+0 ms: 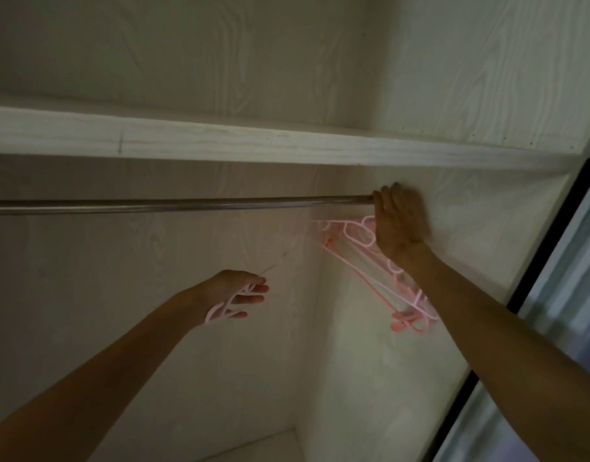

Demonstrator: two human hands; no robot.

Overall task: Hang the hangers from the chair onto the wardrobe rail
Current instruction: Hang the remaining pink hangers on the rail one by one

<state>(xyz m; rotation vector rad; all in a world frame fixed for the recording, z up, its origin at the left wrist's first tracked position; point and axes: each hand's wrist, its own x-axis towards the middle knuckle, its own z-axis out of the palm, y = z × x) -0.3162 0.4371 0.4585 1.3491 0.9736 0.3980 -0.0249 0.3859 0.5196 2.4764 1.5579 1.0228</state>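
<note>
Wardrobe interior fills the head view, pale wood-grain panels all round, with a shelf running across above a metal rail. The right hand is raised to the right end of the rail, its fingertips hooked over the bar where it meets the side panel. Whether that hand also grips anything cannot be told, since its palm is turned away. Just under and behind it hangs a bunch of pink hangers, tilted steeply, their lower ends with pink clips showing beside the right forearm. The hooks of this bunch are hidden by the hand, so it is unclear whether they sit on the rail. The left hand is lower, well apart from the rail, with its fingers curled through one pink hanger, whose thin arm blurs upward to the right. A dark door frame edges the right side.
</note>
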